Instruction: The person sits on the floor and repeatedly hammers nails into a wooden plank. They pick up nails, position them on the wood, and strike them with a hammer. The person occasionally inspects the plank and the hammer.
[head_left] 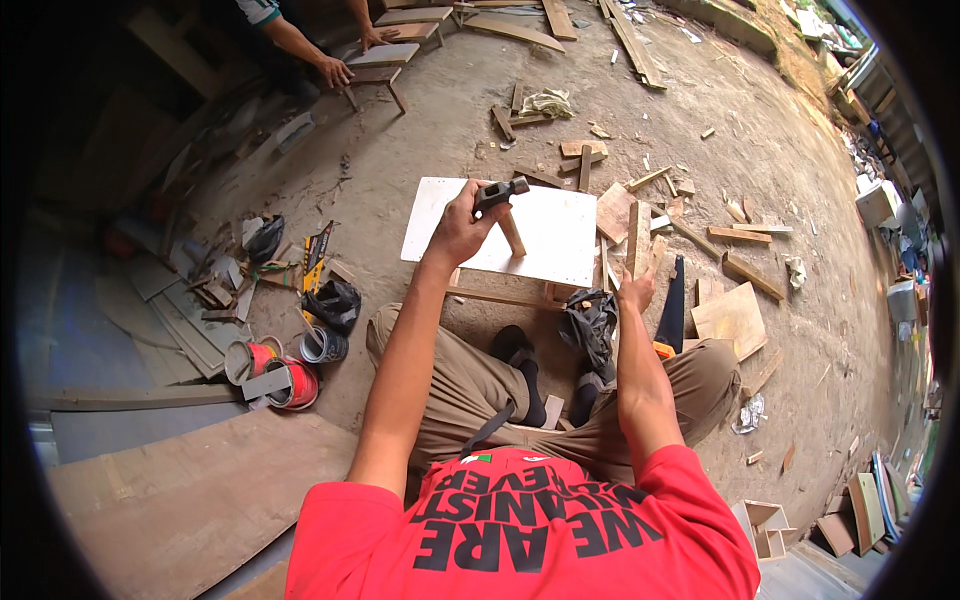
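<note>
My left hand (460, 230) is closed around a claw hammer (512, 237) near its head, and the wooden handle slants down over a low stool with a white top (562, 240). My right hand (638, 288) grips a short wooden block (638, 232), held upright just off the stool's right edge. Beneath that hand, a crumpled black plastic bag (590, 325) rests by the stool's near side. A handsaw (672, 305) with a dark blade lies beside my right knee.
Wood offcuts (750, 275) litter the floor on the right. To the left are red paint cans (295, 385), a grey can (322, 345) and a yellow-and-black saw (316, 255). At the far left, another person's hands (335, 72) touch small stools (375, 75).
</note>
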